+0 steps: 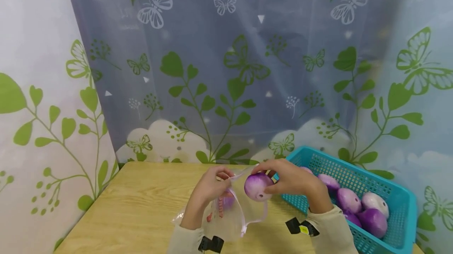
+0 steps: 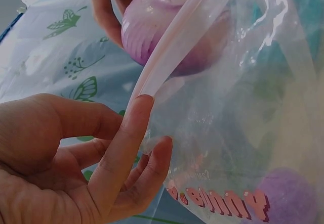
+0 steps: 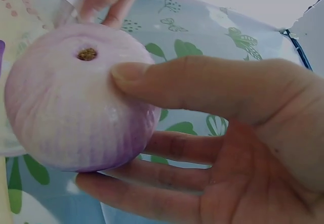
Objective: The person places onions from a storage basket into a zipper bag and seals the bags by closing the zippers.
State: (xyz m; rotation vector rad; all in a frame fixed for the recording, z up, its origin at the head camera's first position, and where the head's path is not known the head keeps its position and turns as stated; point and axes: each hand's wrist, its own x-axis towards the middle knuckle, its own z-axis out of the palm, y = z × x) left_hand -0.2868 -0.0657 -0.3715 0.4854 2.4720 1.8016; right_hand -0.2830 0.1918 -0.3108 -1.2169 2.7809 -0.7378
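Note:
My right hand (image 1: 293,178) grips a purple onion (image 1: 257,186) between thumb and fingers, at the mouth of a clear plastic zip bag (image 1: 230,224). A brown root spot shows on its pale end in the right wrist view. My left hand (image 1: 208,188) pinches the bag's edge strip (image 2: 161,62) between thumb and fingers and holds the mouth apart. In the left wrist view, part of the gripped onion shows through the clear film. Another purple onion (image 2: 288,196) sits low inside the bag, behind red printed letters (image 2: 223,201).
A turquoise basket (image 1: 354,172) with several purple and pale onions (image 1: 348,199) stands to the right on the wooden table (image 1: 141,203). A patterned curtain (image 1: 198,100) with leaves and butterflies hangs behind the table's back edge.

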